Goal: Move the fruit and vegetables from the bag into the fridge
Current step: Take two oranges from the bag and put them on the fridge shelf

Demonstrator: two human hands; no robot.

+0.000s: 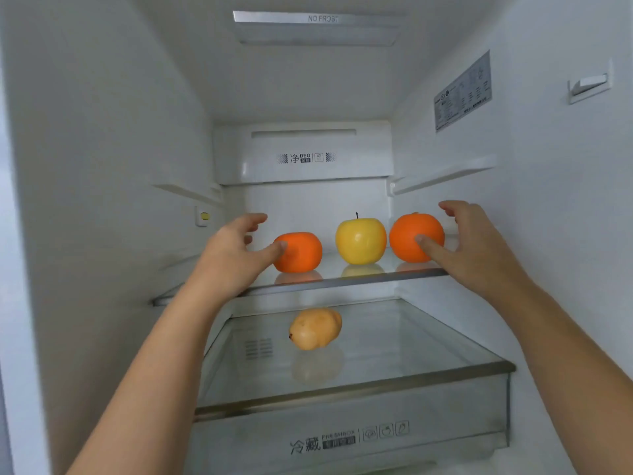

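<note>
Inside an open fridge (102, 132), two bare arms reach toward the upper glass shelf (346, 281), where three pieces of fruit stand in a row: an orange (303, 252) at left, a yellow apple (360, 240) in the middle, and a second orange (411, 234) at right, just beside the apple. The left hand (236, 248) is spread, thumb tip touching the near side of the left orange, the fingers curled in the air to its left. The right hand (476, 248) is likewise spread around the right orange, thumb on its front, fingers arched past its far right side. On the lower glass shelf (428, 351), a pear (315, 329) lies on its side, alone. Beneath that shelf sits a closed crisper drawer (342, 437); its contents cannot be made out. A label sticker (462, 92) clings to the right wall.
</note>
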